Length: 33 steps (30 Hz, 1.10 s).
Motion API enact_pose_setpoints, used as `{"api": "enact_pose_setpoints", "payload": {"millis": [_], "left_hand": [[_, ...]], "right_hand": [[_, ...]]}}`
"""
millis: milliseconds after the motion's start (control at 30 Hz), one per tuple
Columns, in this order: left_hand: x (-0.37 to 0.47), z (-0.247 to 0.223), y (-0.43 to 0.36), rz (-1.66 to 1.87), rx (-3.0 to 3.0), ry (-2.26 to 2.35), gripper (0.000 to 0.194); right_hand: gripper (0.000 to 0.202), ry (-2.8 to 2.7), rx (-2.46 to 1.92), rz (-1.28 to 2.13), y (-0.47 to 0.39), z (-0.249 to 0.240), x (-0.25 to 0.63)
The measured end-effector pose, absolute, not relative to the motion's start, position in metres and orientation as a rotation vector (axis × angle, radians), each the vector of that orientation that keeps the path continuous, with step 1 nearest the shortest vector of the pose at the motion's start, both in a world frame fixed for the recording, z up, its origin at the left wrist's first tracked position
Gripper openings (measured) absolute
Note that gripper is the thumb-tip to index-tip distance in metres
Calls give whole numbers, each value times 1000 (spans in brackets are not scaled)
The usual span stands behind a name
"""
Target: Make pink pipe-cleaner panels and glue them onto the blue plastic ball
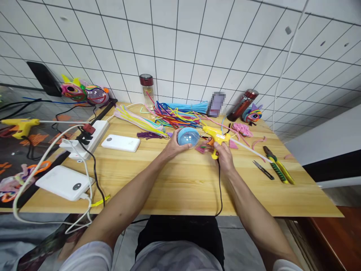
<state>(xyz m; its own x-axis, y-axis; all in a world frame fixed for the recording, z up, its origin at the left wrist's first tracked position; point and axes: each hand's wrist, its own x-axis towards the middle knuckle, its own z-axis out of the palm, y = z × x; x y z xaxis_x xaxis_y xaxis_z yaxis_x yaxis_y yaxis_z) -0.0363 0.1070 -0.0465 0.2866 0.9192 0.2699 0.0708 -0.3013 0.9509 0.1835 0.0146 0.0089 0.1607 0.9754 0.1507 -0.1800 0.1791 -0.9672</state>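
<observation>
My left hand (173, 145) is closed around a clear round bowl-like shell (188, 137) with light blue pipe cleaner wound along its upper rim. In my right hand (222, 152) is a yellow hot glue gun (216, 133), its nozzle pointing left toward the shell, a small distance away from it. A long white glue stick (251, 149) sticks out of the gun's back, and its black cord hangs down over the table edge. Behind both hands lies a heap of colourful pipe cleaners (177, 116). Pink pipe cleaner pieces lie just behind the gun.
Pliers (279, 165) and thread snips (263, 170) lie at right. White power banks (120, 143) and a power strip (90, 139) with trailing cables occupy the left. A glass bottle (147, 90), a red-brown flask (244, 104) and a phone (216, 104) stand along the tiled wall.
</observation>
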Motion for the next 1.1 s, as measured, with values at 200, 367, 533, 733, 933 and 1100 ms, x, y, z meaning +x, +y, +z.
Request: {"api": "enact_pose_setpoints", "payload": {"millis": [200, 367, 533, 733, 933, 1100], "left_hand": [[-34, -44, 104, 1118, 1654, 912, 97], [-34, -42, 105, 1104, 1583, 914, 91], [-32, -39, 106, 1112, 1542, 967, 85], [-31, -36, 106, 1097, 1537, 953, 82], [-34, -37, 108, 1062, 1574, 947, 90], [-32, -35, 110, 1105, 1471, 988, 91]], "right_hand": [[50, -933, -891, 1187, 18, 5, 161], [50, -964, -893, 1231, 19, 1, 154], [47, -929, -887, 1196, 22, -2, 158], [47, -884, -862, 1197, 25, -6, 167], [49, -866, -855, 1226, 31, -13, 170], [48, -871, -863, 1211, 31, -10, 173]]}}
